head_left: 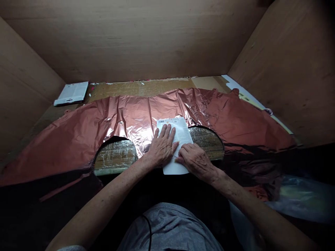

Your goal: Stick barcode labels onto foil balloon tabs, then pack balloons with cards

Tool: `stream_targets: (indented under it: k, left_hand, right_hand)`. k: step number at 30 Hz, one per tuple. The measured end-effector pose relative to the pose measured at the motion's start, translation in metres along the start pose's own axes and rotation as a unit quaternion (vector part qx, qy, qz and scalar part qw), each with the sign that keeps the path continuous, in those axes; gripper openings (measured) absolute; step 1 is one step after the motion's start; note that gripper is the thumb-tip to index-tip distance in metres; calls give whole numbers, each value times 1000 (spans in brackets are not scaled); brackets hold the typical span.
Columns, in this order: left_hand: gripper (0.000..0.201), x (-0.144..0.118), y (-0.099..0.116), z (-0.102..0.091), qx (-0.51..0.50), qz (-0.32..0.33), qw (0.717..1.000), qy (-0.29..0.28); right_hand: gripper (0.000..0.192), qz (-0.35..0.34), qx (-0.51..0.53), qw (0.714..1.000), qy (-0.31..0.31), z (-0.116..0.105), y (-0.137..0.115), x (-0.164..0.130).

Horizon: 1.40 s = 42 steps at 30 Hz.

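Note:
A large, flat rose-gold foil balloon [136,108] lies spread over the work surface, its sides hanging over the front edge. On its middle rests a white printed packet [180,134] with a barcode at its top, its lower end reaching the surface's front edge. My left hand [163,144] lies on this packet with its fingers stretched out, pressing it flat. At the packet's right edge, my right hand [197,160] is closed, with curled fingers and the thumb against the paper. Its palm side is hidden.
Similar printed packets [72,93] are stacked at the back left. Wooden panels [143,38] enclose the back and both sides. White and yellow strips [258,103] run along the right side. A clear plastic bag [306,198] sits low on the right. Bare board [116,155] shows through the balloon's curved gaps.

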<state>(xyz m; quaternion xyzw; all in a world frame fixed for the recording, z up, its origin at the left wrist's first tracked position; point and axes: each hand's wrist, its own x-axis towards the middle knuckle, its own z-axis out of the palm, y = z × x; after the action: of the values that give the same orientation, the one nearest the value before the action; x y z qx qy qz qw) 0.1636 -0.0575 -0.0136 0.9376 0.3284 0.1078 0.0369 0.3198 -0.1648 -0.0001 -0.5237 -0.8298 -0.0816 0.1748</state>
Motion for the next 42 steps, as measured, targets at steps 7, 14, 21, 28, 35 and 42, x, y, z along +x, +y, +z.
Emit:
stream_targets:
  k: [7, 14, 21, 28, 35, 42]
  left_hand:
    - [60, 11, -12, 8, -4, 20, 1000, 22]
    - [34, -29, -13, -18, -123, 120, 981, 87]
    - [35, -80, -9, -17, -172, 148, 969, 102]
    - [17, -63, 13, -8, -190, -28, 962, 193]
    - [8, -46, 24, 0, -49, -142, 975, 166]
    - [23, -86, 48, -6, -191, -175, 930, 261]
  right_hand:
    - [30, 10, 59, 994, 87, -15, 2, -70]
    - [33, -41, -10, 993, 112, 12, 7, -58]
    - [22, -22, 51, 990, 127, 9, 8, -49]
    - [25, 203, 189, 959, 48, -1, 10, -16]
    - [39, 113, -22, 990, 84, 12, -5, -11]
    - [32, -59, 52, 987, 139, 19, 3, -46]
